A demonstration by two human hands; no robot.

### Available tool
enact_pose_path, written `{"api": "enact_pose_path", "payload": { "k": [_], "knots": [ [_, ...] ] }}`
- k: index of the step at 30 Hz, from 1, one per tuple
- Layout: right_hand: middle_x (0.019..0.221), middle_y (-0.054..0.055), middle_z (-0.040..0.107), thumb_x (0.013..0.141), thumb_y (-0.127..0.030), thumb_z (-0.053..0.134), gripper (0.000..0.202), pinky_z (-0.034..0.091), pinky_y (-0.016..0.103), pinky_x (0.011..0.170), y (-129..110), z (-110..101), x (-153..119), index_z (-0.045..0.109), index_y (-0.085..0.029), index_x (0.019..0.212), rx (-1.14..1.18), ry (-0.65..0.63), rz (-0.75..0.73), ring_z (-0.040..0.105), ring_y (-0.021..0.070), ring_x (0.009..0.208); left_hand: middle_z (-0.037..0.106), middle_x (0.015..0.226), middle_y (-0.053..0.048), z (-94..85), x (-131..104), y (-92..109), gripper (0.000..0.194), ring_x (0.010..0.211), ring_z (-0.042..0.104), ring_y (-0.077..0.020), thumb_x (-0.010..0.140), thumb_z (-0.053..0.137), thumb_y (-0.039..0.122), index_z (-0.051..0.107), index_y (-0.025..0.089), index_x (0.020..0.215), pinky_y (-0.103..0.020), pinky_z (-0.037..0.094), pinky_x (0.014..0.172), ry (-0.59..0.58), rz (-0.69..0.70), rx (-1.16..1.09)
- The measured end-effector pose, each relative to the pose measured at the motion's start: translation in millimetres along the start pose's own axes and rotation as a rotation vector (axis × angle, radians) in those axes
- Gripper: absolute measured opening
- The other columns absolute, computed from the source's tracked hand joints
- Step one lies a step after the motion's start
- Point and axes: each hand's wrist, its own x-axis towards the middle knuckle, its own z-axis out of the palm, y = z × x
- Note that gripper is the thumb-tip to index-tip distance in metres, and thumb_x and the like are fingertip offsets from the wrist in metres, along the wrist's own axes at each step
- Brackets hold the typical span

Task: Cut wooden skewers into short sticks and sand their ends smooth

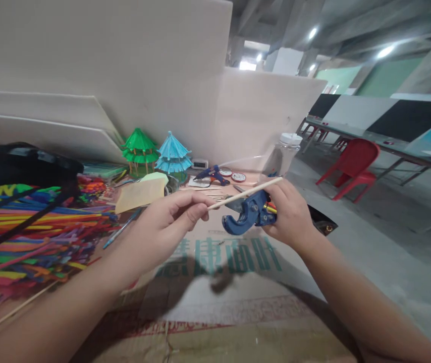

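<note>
Between the thumb and fingers of my left hand (179,217) is one end of a thin pale wooden stick (244,194), slanting up to the right. Its far end meets the fingers of my right hand (291,209); whether they grip it too I cannot tell. That hand is closed around a blue pipe cutter (251,213), whose curved hook jaw points left and stands open below the stick. The cutter's handles are mostly hidden by my palm. Both hands are above a cardboard-covered table (200,297) with green printed characters.
Colourful pipe cleaners (37,232) and a black bag (26,164) fill the left side. Behind are a green paper-roofed model (139,146), a blue one (172,151), a glue gun (213,174) and a clear jar (285,151). A red chair (352,164) stands beyond on the right.
</note>
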Motion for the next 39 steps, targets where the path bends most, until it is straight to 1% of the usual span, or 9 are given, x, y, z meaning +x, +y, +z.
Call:
{"api": "enact_pose_path", "payload": {
  "k": [8,13,18,20,23,27,31,35,39],
  "knots": [
    [0.122,0.017,0.064,0.07,-0.02,0.063,0.061,0.047,0.051,0.099,3,4,-10,0.049,-0.019,0.129,0.022,-0.063,0.03,0.06,0.0355,0.112,0.067,0.086,0.0,6.0,0,-1,0.027,0.081,0.061,-0.0163,0.101,0.05,0.044,0.07,0.026,0.105,-0.026,0.044,0.072,-0.035,-0.012,0.097],
    [0.121,0.017,0.064,0.073,-0.023,0.061,0.057,0.047,0.051,0.097,-3,2,-10,0.05,-0.018,0.128,0.026,-0.036,-0.029,0.06,0.0349,0.11,0.067,0.083,0.001,5.6,-2,3,0.028,0.078,0.06,-0.016,0.102,0.049,0.04,0.067,0.023,0.09,-0.026,0.043,0.07,-0.101,0.033,0.152],
    [0.121,0.016,0.064,0.075,-0.026,0.061,0.053,0.047,0.052,0.096,18,4,-10,0.052,-0.019,0.127,0.033,-0.083,0.041,0.059,0.0359,0.112,0.069,0.089,-0.002,-0.9,5,5,0.031,0.083,0.06,-0.0195,0.098,0.052,0.045,0.072,0.022,0.099,-0.028,0.043,0.07,0.086,0.051,0.197],
    [0.115,0.016,0.067,0.077,-0.025,0.061,0.045,0.048,0.048,0.091,24,12,-11,0.055,-0.018,0.122,0.029,-0.193,0.099,0.061,0.0343,0.108,0.066,0.082,-0.002,-4.7,11,1,0.031,0.076,0.057,-0.0187,0.095,0.055,0.047,0.072,0.021,0.096,-0.028,0.04,0.066,0.189,0.018,0.196],
    [0.103,0.015,0.069,0.082,-0.03,0.067,0.032,0.049,0.043,0.086,16,32,-14,0.061,-0.015,0.11,0.021,-0.491,0.058,0.063,0.0317,0.098,0.062,0.076,-0.001,-9.4,20,-7,0.029,0.069,0.051,-0.0167,0.094,0.057,0.046,0.071,0.021,0.093,-0.027,0.037,0.062,0.27,-0.032,0.189],
    [0.101,0.02,0.067,0.082,-0.06,0.07,0.053,0.048,0.047,0.087,-13,59,-25,0.063,-0.012,0.102,-0.066,-0.681,0.046,0.062,0.0354,0.097,0.061,0.076,0.0,-10.5,23,-14,0.027,0.068,0.048,-0.0158,0.093,0.059,0.045,0.071,0.022,0.092,-0.027,0.035,0.061,0.277,-0.052,0.164],
    [0.103,0.021,0.066,0.075,-0.078,0.065,0.075,0.048,0.049,0.089,-26,70,-37,0.064,-0.01,0.108,-0.04,-0.704,0.111,0.062,0.0379,0.1,0.06,0.075,0.001,-7.9,21,-12,0.024,0.066,0.047,-0.0152,0.093,0.059,0.042,0.071,0.021,0.093,-0.027,0.034,0.061,0.263,-0.074,0.149],
    [0.115,0.024,0.065,0.075,-0.078,0.064,0.089,0.048,0.053,0.096,-24,63,-40,0.059,-0.008,0.13,0.013,-0.694,0.11,0.061,0.0401,0.111,0.059,0.074,0.0,-7.4,20,-9,0.023,0.066,0.046,-0.0149,0.092,0.059,0.04,0.072,0.02,0.095,-0.027,0.033,0.06,0.255,-0.069,0.133],
    [0.126,0.016,0.066,0.09,-0.055,0.066,0.055,0.05,0.051,0.1,-9,36,-27,0.063,-0.017,0.13,0.155,-0.52,0.181,0.061,0.0336,0.118,0.059,0.073,0.0,-10.4,20,-10,0.025,0.066,0.047,-0.0152,0.091,0.06,0.042,0.073,0.02,0.095,-0.027,0.033,0.059,0.265,-0.069,0.143]
  ]
}}
